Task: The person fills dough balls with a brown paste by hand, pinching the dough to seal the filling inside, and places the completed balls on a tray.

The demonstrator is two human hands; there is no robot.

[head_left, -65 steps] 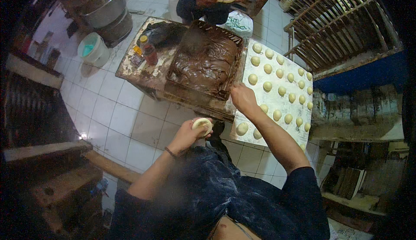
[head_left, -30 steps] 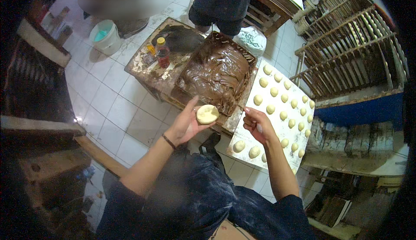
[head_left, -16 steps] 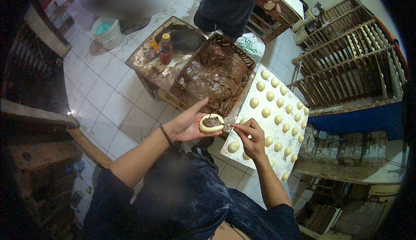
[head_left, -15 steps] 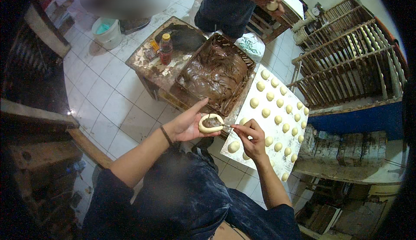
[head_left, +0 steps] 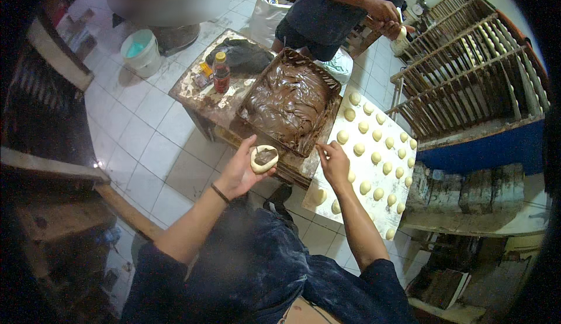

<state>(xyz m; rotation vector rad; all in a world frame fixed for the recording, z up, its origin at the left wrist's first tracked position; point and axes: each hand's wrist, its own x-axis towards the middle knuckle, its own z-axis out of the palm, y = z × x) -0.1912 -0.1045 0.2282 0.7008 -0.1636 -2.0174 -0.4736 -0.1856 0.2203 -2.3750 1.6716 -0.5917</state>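
In my left hand point(head_left: 238, 171) rests a flattened round of pale dough point(head_left: 256, 166), cupped on the palm and fingers. A dollop of dark brown filling point(head_left: 266, 156) sits in its middle. My right hand point(head_left: 335, 165) is at the near right corner of a shallow crate point(head_left: 336, 84), thumb and fingers pinched together. The thin metal spreader it held a moment ago is hard to make out against the filling. Glossy chocolate-brown paste point(head_left: 292, 102) fills the crate. Beneath and beside my right forearm lies a white board point(head_left: 345, 201) with several rows of dough balls point(head_left: 376, 158).
The crate stands on a worn wooden table point(head_left: 193, 93) with a red bottle point(head_left: 221, 75) and a black bag point(head_left: 248, 55). Across from me a person point(head_left: 333, 17) handles a pale piece of dough. Slatted racks point(head_left: 461, 73) stand at right, a white bucket point(head_left: 141, 55) at far left.
My right hand has left the dough and moved up to the crate's corner. My left hand has shifted left with the filled dough. The other person has moved to the right.
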